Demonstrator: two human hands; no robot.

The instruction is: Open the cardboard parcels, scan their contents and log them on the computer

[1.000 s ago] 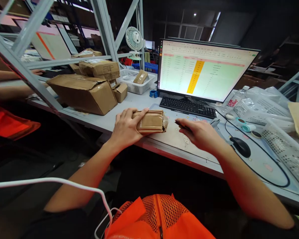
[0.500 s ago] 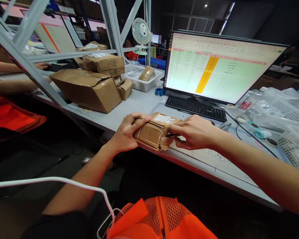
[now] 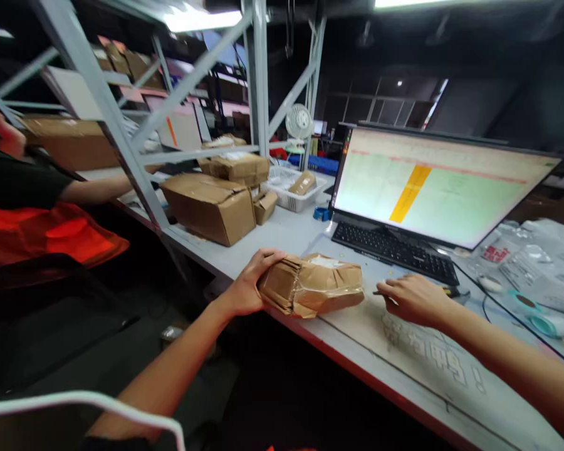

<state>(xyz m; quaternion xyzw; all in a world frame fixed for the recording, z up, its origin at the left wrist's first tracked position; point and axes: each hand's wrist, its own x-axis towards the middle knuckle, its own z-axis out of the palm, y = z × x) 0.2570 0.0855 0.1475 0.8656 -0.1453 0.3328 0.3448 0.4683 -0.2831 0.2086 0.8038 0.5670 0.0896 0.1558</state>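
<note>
In the head view, a small, crumpled cardboard box (image 3: 329,291) rests at the desk's front edge, with a white label on its top and clear tape along its side. My left hand (image 3: 251,285) grips its left end, thumb over the top. To the right of the box, apart from it, my right hand (image 3: 411,297) is closed over the desk. A thin dark blade-like tool (image 3: 377,293) pokes out of its fingers toward the box; most of it is hidden by the hand.
Behind the box stand a monitor (image 3: 442,188) and a keyboard (image 3: 395,252). Larger cartons (image 3: 211,210) and a white basket (image 3: 296,197) are at the back left. Plastic bags (image 3: 545,263) and tape rolls (image 3: 549,326) lie right. A co-worker's arm (image 3: 98,188) is beyond the metal frame.
My right hand has drawn away from the box to the right with the dark tool. The box has turned, showing its long taped side. The camera view has tilted up.
</note>
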